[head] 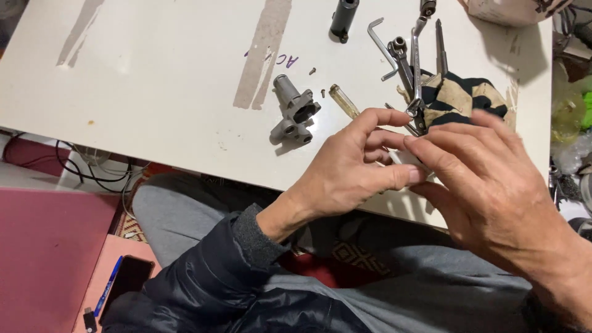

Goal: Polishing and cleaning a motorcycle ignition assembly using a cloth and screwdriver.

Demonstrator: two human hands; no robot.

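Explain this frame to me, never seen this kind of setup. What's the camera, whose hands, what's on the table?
There is one view, from a camera on a person's head, looking down at their lap and a white table. No robot: two bare hands. The left hand and right hand meet fingertip to fingertip over the table edge, pinching something small and pale; I cannot tell what. On the table lie a grey metal fitting, a black cylinder, a hex key, wrenches and a striped cloth. A phone lies down left.

light: bright, even | shadows: soft, short beside tools [410,68] | focus: sharp, hands slightly soft
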